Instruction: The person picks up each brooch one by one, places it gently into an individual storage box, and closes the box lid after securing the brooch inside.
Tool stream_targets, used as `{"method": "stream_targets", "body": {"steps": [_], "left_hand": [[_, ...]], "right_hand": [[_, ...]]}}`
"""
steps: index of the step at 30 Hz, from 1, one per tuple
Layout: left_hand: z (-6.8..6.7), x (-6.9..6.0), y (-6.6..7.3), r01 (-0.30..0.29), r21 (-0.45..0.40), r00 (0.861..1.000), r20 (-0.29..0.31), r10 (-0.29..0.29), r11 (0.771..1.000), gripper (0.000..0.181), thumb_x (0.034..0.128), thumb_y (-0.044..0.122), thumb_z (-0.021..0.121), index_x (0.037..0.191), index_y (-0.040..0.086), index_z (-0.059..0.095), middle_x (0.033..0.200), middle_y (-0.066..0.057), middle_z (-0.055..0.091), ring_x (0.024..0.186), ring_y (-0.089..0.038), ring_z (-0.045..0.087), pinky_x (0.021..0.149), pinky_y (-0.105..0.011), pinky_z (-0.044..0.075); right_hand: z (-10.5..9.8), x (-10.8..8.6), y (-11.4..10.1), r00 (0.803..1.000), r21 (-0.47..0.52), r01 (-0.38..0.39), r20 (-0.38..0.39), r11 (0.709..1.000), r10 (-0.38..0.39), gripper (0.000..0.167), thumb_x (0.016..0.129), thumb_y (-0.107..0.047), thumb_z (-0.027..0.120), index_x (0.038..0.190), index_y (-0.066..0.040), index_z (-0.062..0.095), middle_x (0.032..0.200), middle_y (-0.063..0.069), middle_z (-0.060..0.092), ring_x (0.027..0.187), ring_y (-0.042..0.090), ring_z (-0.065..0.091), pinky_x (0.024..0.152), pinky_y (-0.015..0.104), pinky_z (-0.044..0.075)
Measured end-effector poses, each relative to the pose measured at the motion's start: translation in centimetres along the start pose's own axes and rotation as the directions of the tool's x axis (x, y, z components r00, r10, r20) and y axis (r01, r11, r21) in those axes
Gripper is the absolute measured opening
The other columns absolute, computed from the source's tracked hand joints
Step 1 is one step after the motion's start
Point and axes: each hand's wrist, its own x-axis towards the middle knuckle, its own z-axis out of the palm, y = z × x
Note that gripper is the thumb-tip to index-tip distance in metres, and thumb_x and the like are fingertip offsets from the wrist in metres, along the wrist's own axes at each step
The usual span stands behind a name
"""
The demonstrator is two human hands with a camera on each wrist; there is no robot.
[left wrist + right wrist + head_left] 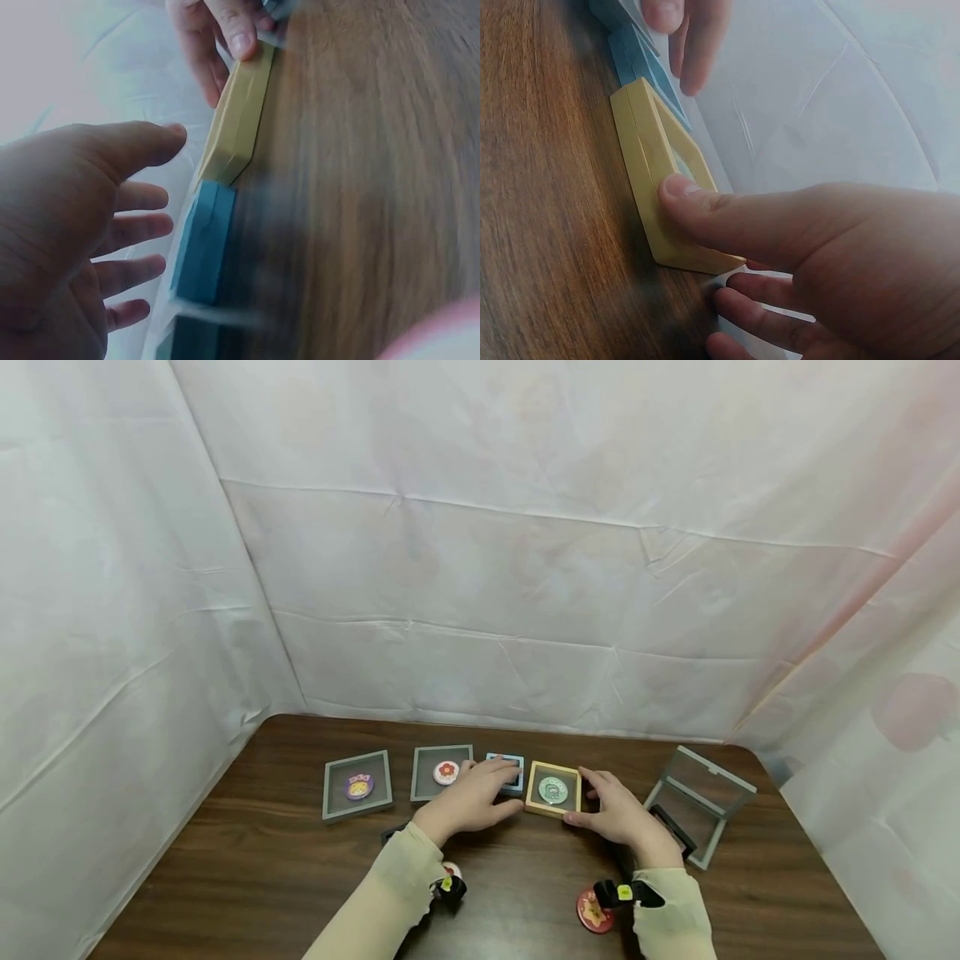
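Note:
A small yellow display frame (529,787) with a round green badge (552,790) behind its clear window lies on the table. My right hand (618,810) grips its right end, thumb (694,206) on the near side and forefinger at the far corner. My left hand (471,797) hovers with fingers spread over a light blue frame (513,792), partly covering it. In the left wrist view, a gap shows between that hand (67,217) and the blue frame (206,244). Yellow and blue frames stand close together.
Left of them lie a grey frame (418,777) with a flower badge and another (327,793) with a purple badge. A grey frame (716,843) stands opened at right, beside a dark strip-shaped piece (673,831). A red star badge (592,912) lies near my right wrist.

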Motion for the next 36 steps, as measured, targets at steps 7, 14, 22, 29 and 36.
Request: {"method": "stream_targets", "body": {"steps": [7, 14, 22, 29, 36], "left_hand": [[-1.5, -1.4, -1.2, -0.044, -0.032, 0.999, 0.013, 0.045, 0.999, 0.056, 0.11, 0.038, 0.068, 0.157, 0.009, 0.059, 0.158, -0.011, 0.06, 0.151, -0.033, 0.05, 0.116, -0.062, 0.041], [-1.8, -3.8, -2.6, -0.068, -0.027, 0.998, 0.009, 0.068, 0.997, 0.056, 0.1096, 0.037, 0.068, 0.156, 0.007, 0.058, 0.156, -0.014, 0.061, 0.149, -0.035, 0.052, 0.12, -0.065, 0.038], [-1.8, -7.5, -3.2, -0.097, -0.045, 0.995, -0.007, 0.097, 0.994, 0.056, 0.1092, 0.036, 0.069, 0.156, 0.007, 0.059, 0.156, -0.015, 0.061, 0.148, -0.033, 0.053, 0.118, -0.063, 0.04], [-1.9, -10.2, -3.1, -0.119, -0.063, 0.993, -0.021, 0.118, 0.991, 0.058, 0.1072, 0.039, 0.073, 0.155, 0.007, 0.061, 0.157, -0.011, 0.061, 0.151, -0.034, 0.05, 0.115, -0.063, 0.04], [-1.5, -11.0, -2.6, -0.153, -0.075, 0.988, -0.045, 0.15, 0.985, 0.06, 0.1023, 0.038, 0.079, 0.151, 0.006, 0.064, 0.154, -0.009, 0.064, 0.152, -0.037, 0.049, 0.114, -0.065, 0.039]], "right_hand": [[0.1, 0.2, 0.3, 1.0, -0.003, 0.006, -0.011, 1.0, -0.006, 0.097, 0.092, -0.037, 0.091, 0.164, 0.006, 0.042, 0.152, 0.027, 0.054, 0.126, 0.039, 0.065, 0.106, 0.061, 0.052], [0.2, 0.3, 0.4, 1.0, -0.002, 0.001, -0.023, 1.0, -0.001, 0.098, 0.093, -0.038, 0.09, 0.164, 0.006, 0.04, 0.153, 0.028, 0.053, 0.125, 0.038, 0.065, 0.107, 0.061, 0.051], [0.2, 0.2, 0.3, 1.0, 0.015, -0.001, -0.024, 1.0, 0.001, 0.097, 0.094, -0.037, 0.089, 0.165, 0.006, 0.039, 0.155, 0.029, 0.051, 0.126, 0.039, 0.065, 0.107, 0.062, 0.051], [0.2, -0.1, 0.7, 1.0, 0.012, -0.012, -0.028, 1.0, 0.013, 0.096, 0.095, -0.036, 0.088, 0.166, 0.006, 0.038, 0.156, 0.029, 0.05, 0.125, 0.039, 0.065, 0.107, 0.062, 0.051], [-0.2, -0.5, 1.2, 1.0, 0.015, -0.011, -0.029, 1.0, 0.011, 0.096, 0.095, -0.037, 0.088, 0.166, 0.005, 0.038, 0.158, 0.03, 0.049, 0.126, 0.039, 0.066, 0.107, 0.062, 0.051]]}}
